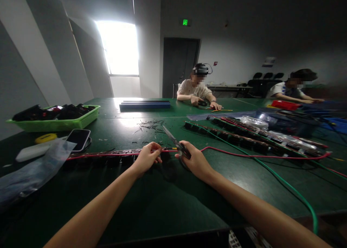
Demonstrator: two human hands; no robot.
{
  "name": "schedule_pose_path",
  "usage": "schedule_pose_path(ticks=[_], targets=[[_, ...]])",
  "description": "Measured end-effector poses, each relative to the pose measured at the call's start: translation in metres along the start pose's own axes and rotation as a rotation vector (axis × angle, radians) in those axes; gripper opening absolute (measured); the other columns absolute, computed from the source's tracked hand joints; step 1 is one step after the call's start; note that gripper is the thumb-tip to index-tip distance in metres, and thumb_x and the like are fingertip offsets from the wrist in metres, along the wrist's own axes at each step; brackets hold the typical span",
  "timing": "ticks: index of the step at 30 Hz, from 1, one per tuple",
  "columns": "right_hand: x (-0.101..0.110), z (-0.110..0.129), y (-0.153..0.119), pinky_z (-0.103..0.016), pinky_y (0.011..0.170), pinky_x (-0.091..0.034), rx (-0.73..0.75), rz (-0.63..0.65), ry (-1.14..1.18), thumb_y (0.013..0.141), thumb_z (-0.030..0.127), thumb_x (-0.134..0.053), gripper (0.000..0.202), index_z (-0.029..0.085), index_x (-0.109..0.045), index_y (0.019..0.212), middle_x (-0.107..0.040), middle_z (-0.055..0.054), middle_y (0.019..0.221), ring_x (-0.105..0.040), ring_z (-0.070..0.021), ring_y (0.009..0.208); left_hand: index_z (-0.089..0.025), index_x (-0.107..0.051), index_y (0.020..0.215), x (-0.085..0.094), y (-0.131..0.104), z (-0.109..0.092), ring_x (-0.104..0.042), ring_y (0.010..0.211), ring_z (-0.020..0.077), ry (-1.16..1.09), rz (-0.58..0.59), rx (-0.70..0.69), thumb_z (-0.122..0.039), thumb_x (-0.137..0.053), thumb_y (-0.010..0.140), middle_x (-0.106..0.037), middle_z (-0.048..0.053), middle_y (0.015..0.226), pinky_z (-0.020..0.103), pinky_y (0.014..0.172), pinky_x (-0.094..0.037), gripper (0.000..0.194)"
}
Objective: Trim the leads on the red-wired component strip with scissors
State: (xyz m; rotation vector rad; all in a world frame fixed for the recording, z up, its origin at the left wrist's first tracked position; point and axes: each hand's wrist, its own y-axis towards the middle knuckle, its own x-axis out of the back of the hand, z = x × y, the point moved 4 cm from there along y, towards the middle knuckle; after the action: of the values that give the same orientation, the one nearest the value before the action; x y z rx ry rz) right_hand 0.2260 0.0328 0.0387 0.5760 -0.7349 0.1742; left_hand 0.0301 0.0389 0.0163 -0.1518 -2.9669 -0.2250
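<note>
My right hand (195, 162) is closed round the dark handles of a pair of scissors (171, 136), whose blades point up and away to the left. My left hand (148, 157) has its fingers bent together at the right part of a long black strip of parts with wires (108, 155). A red wire (230, 152) runs along this strip, past both hands and on to the right. Close to the scissors lies a short yellow wire end (170, 148). The fingertips of my left hand partly cover what they grip.
Cut black scraps (150, 125) lie beyond my hands. At left are a green basket (58, 124) of black parts, a phone (78, 139) and a plastic bag (35, 172). More wired strips (235, 138) and a green wire (287, 190) lie right. Two people work across the table.
</note>
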Motion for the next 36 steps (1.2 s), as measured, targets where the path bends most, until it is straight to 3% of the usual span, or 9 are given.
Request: schedule_pose_path(ticks=[4,10,14,20,36], targets=[[0.001,0.003,-0.001,-0.03,0.077,-0.044,0.01,-0.029,-0.041,0.082,0.038,-0.058,0.04,0.022,-0.05,0.118,-0.059,-0.005,0.101,-0.056,-0.0183,0.084,-0.014,-0.055,0.087,0.0,0.0,0.001,-0.06,0.05,0.0084,-0.013,-0.003,0.005,-0.034,-0.059,0.08,-0.058,-0.003,0.068,0.018,0.045,-0.041,0.021],[-0.001,0.011,-0.006,-0.031,0.081,-0.043,0.058,0.018,-0.083,0.077,0.033,-0.063,0.045,0.023,-0.05,0.119,-0.055,-0.005,0.102,-0.054,-0.0188,0.088,-0.014,-0.055,0.084,0.0,0.0,0.001,-0.06,0.049,0.0083,-0.048,-0.008,0.002,-0.035,-0.061,0.078,-0.059,-0.002,0.067,0.017,0.044,-0.04,0.022],[-0.002,0.01,-0.009,-0.031,0.08,-0.043,0.028,0.069,-0.119,0.075,0.036,-0.065,0.05,0.024,-0.05,0.121,-0.053,-0.005,0.104,-0.055,-0.0188,0.087,-0.014,-0.055,0.085,0.0,0.0,0.0,-0.06,0.049,0.0086,-0.037,0.002,0.002,-0.031,-0.059,0.08,-0.06,-0.002,0.065,0.017,0.044,-0.041,0.018],[-0.008,0.011,-0.01,-0.03,0.082,-0.043,0.065,0.162,-0.101,0.072,0.026,-0.064,0.053,0.024,-0.051,0.123,-0.053,-0.006,0.106,-0.055,-0.0189,0.091,-0.014,-0.055,0.087,-0.001,-0.001,-0.001,-0.06,0.048,0.0088,-0.057,-0.008,0.008,-0.021,-0.055,0.079,-0.059,-0.003,0.061,0.016,0.043,-0.04,0.011],[-0.01,0.012,-0.01,-0.031,0.084,-0.044,0.065,0.164,-0.074,0.073,0.025,-0.064,0.054,0.023,-0.051,0.125,-0.053,-0.006,0.107,-0.055,-0.0188,0.092,-0.014,-0.056,0.087,-0.001,-0.002,-0.003,-0.059,0.048,0.0084,-0.058,-0.004,0.008,-0.02,-0.055,0.078,-0.06,-0.003,0.06,0.015,0.042,-0.04,0.011]])
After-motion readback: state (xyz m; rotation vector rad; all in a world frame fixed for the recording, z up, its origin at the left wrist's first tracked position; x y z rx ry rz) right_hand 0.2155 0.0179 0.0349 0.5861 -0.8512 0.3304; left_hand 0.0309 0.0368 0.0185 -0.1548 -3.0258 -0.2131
